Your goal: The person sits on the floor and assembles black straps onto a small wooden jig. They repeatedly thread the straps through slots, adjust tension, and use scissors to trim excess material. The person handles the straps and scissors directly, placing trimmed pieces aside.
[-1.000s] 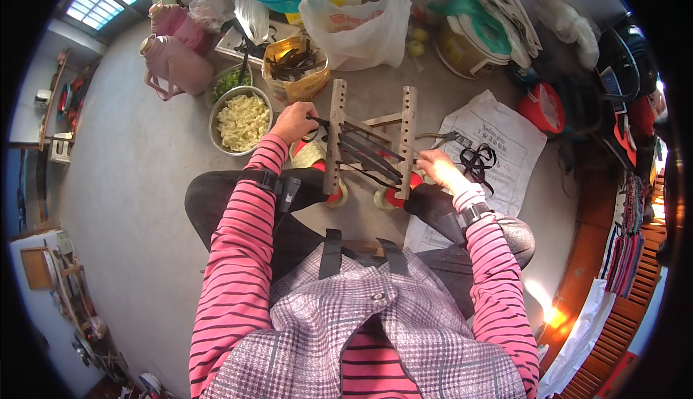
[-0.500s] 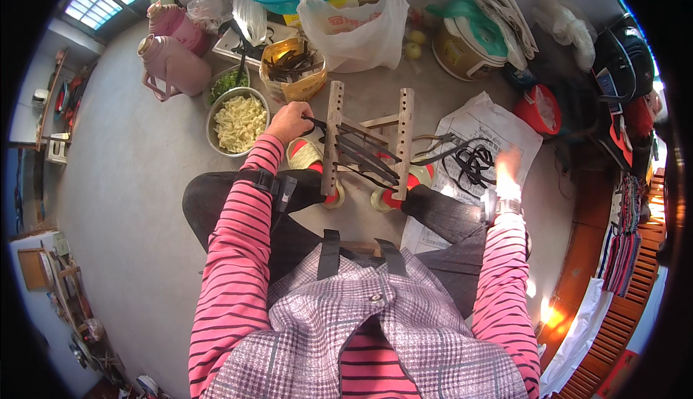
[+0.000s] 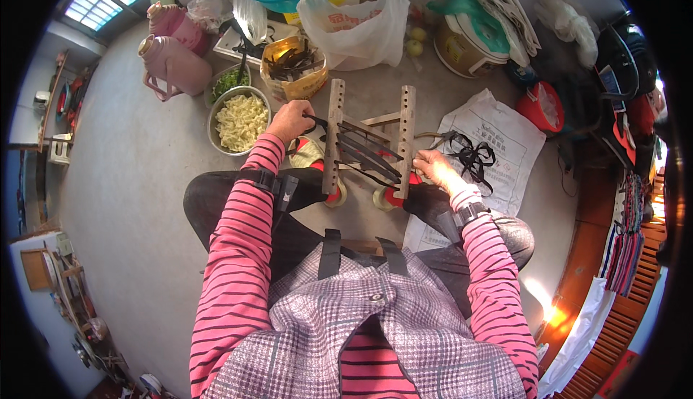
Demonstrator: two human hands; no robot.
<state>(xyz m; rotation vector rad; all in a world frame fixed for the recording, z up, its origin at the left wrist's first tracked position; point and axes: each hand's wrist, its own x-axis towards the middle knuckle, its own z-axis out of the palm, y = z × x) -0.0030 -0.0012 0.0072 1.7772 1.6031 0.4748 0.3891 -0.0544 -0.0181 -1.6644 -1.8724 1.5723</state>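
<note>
Pinching black strip [image 3: 313, 119], left grip [image 3: 294, 121], right grip [image 3: 436, 168] unclear, wooden frame [image 3: 405, 135] between, metal bowl [image 3: 212, 132] and white sheet [image 3: 517, 142] flanking

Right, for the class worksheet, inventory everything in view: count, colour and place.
Wooden frame: one, brown, centre
Strips on frame: several, black, strung across it
Printed sheet: one, white, floor at right
Loose strips: uncounted tangle, black, on the sheet
Metal bowl: one, silver, left of the frame
Pale food: one bowlful, cream, in the metal bowl
Leafy food: one bowlful, green, behind it
Container: one, yellow, beyond the frame
Flasks: two, pink, upper left
Basin: one, teal, top
Plastic bag: one, white, top
Tub: one, tan, upper right
Bucket: one, red, right
Edge clutter: uncounted, mixed, both sides
Left hand: one, striped sleeve, gripping a black strip
Right hand: one, striped sleeve, at the right post
</note>
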